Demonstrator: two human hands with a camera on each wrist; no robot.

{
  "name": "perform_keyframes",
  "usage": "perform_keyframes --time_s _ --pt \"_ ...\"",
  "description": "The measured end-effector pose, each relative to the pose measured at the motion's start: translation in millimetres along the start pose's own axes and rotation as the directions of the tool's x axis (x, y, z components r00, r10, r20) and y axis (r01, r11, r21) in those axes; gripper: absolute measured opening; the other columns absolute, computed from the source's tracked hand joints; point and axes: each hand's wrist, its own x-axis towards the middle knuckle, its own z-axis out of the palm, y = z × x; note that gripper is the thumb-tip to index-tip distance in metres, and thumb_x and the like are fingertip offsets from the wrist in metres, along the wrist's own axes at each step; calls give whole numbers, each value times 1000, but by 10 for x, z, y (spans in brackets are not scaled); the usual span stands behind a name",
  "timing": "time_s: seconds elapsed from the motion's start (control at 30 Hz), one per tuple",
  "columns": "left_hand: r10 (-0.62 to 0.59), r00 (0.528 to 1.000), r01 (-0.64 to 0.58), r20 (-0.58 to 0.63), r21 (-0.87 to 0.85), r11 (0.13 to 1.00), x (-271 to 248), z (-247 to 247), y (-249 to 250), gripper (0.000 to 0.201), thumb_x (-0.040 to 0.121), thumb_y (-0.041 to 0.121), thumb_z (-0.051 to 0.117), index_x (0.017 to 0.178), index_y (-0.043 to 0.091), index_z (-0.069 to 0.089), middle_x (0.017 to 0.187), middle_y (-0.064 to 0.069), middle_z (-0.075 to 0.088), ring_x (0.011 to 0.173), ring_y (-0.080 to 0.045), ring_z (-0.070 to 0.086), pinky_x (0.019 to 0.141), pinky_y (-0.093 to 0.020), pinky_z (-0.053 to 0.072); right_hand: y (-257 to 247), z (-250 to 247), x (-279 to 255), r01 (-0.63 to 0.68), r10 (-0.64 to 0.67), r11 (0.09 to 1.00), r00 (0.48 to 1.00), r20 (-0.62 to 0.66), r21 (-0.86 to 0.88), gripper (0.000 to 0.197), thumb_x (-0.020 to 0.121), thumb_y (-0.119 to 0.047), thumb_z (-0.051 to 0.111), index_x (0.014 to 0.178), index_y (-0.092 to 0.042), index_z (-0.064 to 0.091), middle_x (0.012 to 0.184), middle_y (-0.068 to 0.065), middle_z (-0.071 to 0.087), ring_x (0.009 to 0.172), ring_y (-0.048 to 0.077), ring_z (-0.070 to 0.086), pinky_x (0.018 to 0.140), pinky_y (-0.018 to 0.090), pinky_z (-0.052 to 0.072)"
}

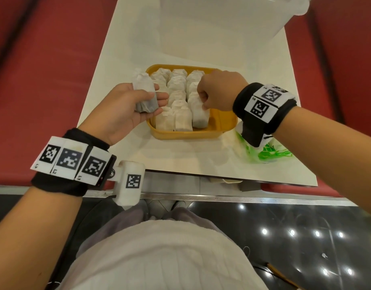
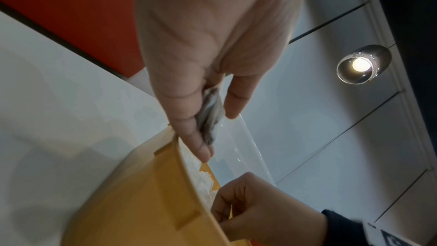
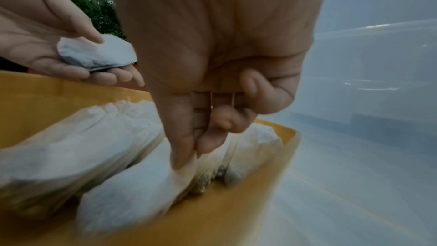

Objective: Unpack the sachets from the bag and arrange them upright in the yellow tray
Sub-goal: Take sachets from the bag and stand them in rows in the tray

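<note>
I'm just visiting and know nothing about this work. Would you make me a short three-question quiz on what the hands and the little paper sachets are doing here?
1. True or false: the left hand holds sachets beside the yellow tray, not inside it.
2. What is the right hand doing? A. Resting flat on the white table. B. Pinching the top of a sachet in the tray's nearest right corner. C. Lifting the tray.
3. Fill in: the sachets already in the tray stand in ___ rows running away from the person.

Key
1. True: they lie in the palm, over the tray's left edge.
2. B.
3. Three.
</note>
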Motion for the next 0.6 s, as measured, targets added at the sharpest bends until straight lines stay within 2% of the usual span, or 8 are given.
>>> perform_keyframes --time_s 0.1,0.2,0.3,0.37,0.43,0.53,0.6 --pt "-14 999 12 45 52 999 -17 15 22 31 96 -8 36 124 -3 50 114 -18 67 108 -24 67 90 -28 55 26 -55 -31 -4 6 997 999 -35 80 21 83 -36 69 94 -19 63 94 1 60 83 22 56 68 30 41" --pt "-12 994 2 107 95 995 -50 73 48 30 97 -8 37 123 -3 51 112 -16 69 105 -22 69 87 -26 56 45 -231 -128 60 -15 949 989 -146 308 27 83 -37 69 102 -18 65 95 0 63 83 17 58 72 28 45" --pt "-3 983 -16 184 101 995 -93 165 79 31 97 -6 43 125 -2 53 110 -15 71 103 -24 69 82 -25 57 -78 -418 -303 224 -51 816 946 -320 533 26 84 -35 69 103 -17 68 88 -5 64 69 -1 54 66 10 41" --pt "11 977 -33 212 102 994 -116 234 94 32 94 -6 48 126 0 53 106 -12 72 101 -23 70 79 -26 58 -188 -466 -394 277 -47 729 932 -358 626 26 82 -33 72 102 -17 69 85 -8 64 61 -7 53 61 7 40" --pt "33 979 -56 201 111 992 -128 295 102 34 91 -5 54 124 0 55 103 -10 72 97 -22 72 76 -26 58 -259 -444 -436 267 -38 720 937 -347 641 23 79 -24 75 98 -13 70 79 -7 62 58 -7 54 56 8 42" --pt "43 984 -62 174 108 992 -129 340 104 33 90 1 57 124 2 55 114 -13 69 101 -22 70 79 -28 59 -247 -397 -476 240 -3 696 944 -331 677 16 79 -8 73 93 -1 69 71 1 63 51 2 58 48 14 49" --pt "35 986 -48 164 73 996 -130 343 102 24 96 6 51 119 5 57 115 -14 68 104 -24 69 83 -30 58 -175 -399 -519 233 16 669 945 -326 706 12 81 -6 72 91 0 69 75 9 68 54 8 65 50 22 55"
